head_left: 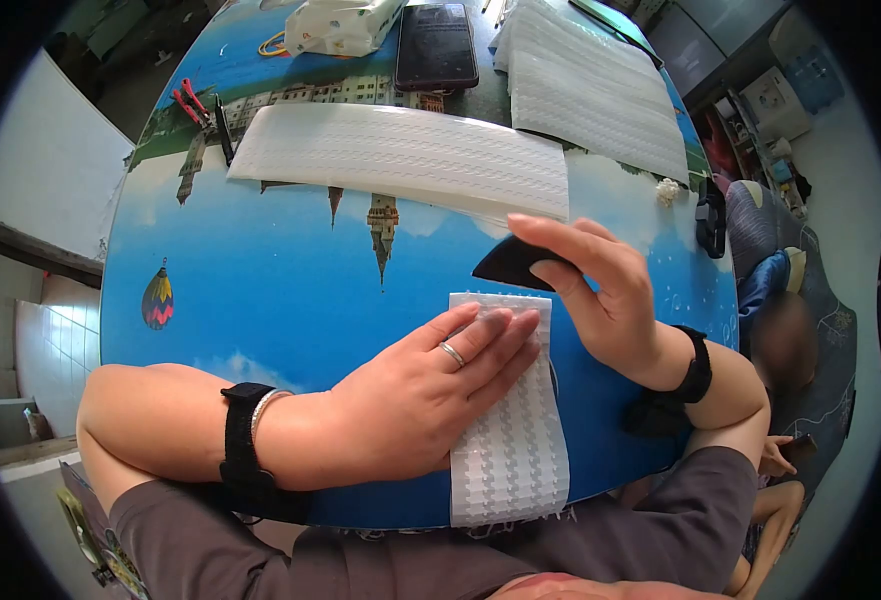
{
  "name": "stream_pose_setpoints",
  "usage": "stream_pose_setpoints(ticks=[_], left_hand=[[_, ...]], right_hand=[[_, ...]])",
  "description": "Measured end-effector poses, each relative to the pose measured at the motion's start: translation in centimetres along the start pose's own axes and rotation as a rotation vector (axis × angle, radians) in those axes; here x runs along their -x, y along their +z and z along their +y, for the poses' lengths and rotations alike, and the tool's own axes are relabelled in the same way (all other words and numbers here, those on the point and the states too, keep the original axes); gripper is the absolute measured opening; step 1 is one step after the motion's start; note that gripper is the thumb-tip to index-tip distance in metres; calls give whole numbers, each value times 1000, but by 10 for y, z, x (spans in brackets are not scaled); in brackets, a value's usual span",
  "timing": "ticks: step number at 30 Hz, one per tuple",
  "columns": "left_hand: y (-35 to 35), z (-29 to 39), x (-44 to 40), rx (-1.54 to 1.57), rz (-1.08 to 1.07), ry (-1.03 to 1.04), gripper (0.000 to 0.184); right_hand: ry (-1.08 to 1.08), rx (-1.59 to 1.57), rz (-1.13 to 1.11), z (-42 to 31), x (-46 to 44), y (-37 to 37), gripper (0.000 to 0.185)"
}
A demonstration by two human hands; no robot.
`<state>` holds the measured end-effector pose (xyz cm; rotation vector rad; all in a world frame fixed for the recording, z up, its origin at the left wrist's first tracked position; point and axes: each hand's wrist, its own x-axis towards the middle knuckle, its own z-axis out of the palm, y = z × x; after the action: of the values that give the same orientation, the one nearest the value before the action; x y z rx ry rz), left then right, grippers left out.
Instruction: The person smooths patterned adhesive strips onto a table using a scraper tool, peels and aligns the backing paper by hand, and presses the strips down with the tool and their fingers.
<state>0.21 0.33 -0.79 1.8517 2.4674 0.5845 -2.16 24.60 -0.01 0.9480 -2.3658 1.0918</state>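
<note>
A white strip (512, 440) with rows of small raised shapes lies lengthwise on the table, its near end reaching the front edge. My left hand (425, 390), with a ring on one finger, rests flat on the strip's upper part, fingers stretched out. Just above the strip's far end, my right hand (605, 290) pinches a thin black flat piece (510, 263) between thumb and fingers. The piece has a curved edge; its exact kind is unclear. Part of the strip is hidden beneath my left hand.
Beyond my hands lies a longer white sheet (400, 150). Farther back are stacked patterned sheets (595, 115), a phone (437, 45), a soft white packet (340, 27) and a red-handled tool (190, 100). A black object (709, 218) sits at the right edge. Another person's hand (778, 456) shows lower right.
</note>
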Motion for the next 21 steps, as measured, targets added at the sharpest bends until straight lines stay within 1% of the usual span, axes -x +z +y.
stream_pose_setpoints(ticks=[1, 3, 4, 7, 9, 11, 14, 17, 19, 21], left_hand=[[0, 0, 0, 12, -4, -1, 84], [2, 0, 0, 4, 14, -6, 84], [3, 0, 0, -2, 22, -6, 85], [1, 1, 0, 17, 15, -13, 83], [1, 1, 2, -7, 25, -13, 81], [0, 1, 2, -6, 25, -17, 79], [-3, 1, 1, 8, 15, -28, 77], [-4, 1, 0, -1, 6, -31, 77], [-5, 1, 0, -3, -11, -34, 77], [-5, 1, 1, -23, -6, -29, 76]], right_hand=[[-11, 7, -2, 0, 0, 0, 53], [-121, 133, -141, -1, 2, -4, 51], [-127, 177, -173, -5, 0, -6, 50], [58, -15, -111, 3, 4, -4, 50], [31, -12, -26, 0, 0, -9, 50], [0, 20, -46, -1, 2, -13, 50], [-43, 148, -202, -2, 6, -16, 47], [125, -66, -80, 3, 6, -8, 46], [132, -140, 60, 8, 6, -3, 46], [102, -110, 31, 6, 8, -6, 47]])
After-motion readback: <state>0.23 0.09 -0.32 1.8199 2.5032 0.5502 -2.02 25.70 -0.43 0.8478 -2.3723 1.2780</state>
